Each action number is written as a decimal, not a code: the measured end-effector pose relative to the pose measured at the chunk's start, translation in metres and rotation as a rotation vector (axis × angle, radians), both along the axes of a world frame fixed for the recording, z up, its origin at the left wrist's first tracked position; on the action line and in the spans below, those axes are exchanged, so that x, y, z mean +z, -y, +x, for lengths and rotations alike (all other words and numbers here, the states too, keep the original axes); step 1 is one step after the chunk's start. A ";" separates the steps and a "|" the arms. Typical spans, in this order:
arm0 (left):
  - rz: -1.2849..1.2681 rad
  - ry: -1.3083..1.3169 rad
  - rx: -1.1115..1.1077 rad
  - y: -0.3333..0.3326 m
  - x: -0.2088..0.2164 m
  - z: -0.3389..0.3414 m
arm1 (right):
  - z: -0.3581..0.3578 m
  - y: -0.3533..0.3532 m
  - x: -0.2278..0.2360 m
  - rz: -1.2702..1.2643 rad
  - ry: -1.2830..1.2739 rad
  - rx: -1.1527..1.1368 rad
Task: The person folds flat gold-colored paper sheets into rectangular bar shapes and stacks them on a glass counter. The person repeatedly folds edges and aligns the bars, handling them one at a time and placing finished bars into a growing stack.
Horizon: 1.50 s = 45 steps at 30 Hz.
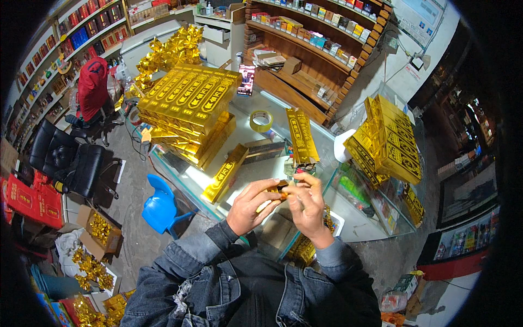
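Observation:
Above the glass counter [256, 196], both hands meet at a small folded piece of gold foil paper [279, 188]. My left hand [251, 206] is closed on it, with thumb and fingers around its near side. My right hand [308, 203] pinches at its right end with bent fingers. The fingers cover most of the piece, so its full shape is hidden. Just beyond the hands lie a long flat gold paper strip [226, 173] on the left and a gold paper packet [301, 136] on the right. A roll of clear tape [261, 121] rests farther back.
Stacked gold boxes [188, 101] rise at the counter's left, with shiny gold foil pieces [171, 52] behind. More gold boxes [389, 139] stand tilted at the right. A blue plastic chair [162, 204] and a black office chair [68, 158] are on the left. A lit phone [246, 80] stands upright.

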<state>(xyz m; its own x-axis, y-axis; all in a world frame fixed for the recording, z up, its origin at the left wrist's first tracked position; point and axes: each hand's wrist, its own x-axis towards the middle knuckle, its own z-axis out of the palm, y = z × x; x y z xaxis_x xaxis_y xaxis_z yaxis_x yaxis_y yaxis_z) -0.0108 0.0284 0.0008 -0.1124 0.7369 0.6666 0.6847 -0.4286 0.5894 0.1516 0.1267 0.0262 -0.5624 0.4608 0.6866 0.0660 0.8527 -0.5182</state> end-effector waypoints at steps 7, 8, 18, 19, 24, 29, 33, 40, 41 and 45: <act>0.061 -0.108 0.039 -0.001 -0.002 -0.001 | -0.004 -0.006 0.006 -0.971 0.155 0.183; 0.061 -0.064 0.052 -0.001 -0.003 0.000 | -0.004 -0.007 0.008 -1.013 0.160 0.190; -0.197 0.139 0.031 -0.004 -0.035 0.014 | -0.002 -0.014 0.020 -0.771 0.349 0.042; -0.198 0.133 0.033 -0.003 -0.037 0.014 | -0.001 -0.017 0.020 -0.849 0.353 0.076; -0.173 0.126 0.045 -0.005 -0.041 0.010 | 0.003 -0.028 0.019 -1.158 0.274 0.213; -0.149 0.126 0.065 -0.009 -0.035 0.004 | 0.005 -0.043 0.011 -1.155 0.149 0.270; -0.142 0.056 0.191 -0.020 -0.047 -0.007 | -0.005 -0.085 -0.022 -0.964 0.145 0.031; -0.359 -0.354 0.400 -0.059 -0.120 -0.056 | -0.048 -0.179 -0.110 -0.250 0.509 -0.595; -0.372 -0.397 0.389 -0.057 -0.128 -0.058 | -0.053 -0.185 -0.119 -0.246 0.557 -0.630; -0.379 -0.359 0.362 -0.050 -0.135 -0.060 | -0.066 -0.203 -0.135 -0.360 0.807 -0.690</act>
<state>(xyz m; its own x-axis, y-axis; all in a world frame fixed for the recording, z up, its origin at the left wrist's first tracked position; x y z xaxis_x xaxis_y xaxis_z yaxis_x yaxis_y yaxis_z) -0.0710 0.0788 -0.1341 -0.2162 0.8865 0.4092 0.9305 0.0601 0.3613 0.0852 0.3292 -0.1093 -0.3299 0.9440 0.0003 0.8945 0.3127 -0.3195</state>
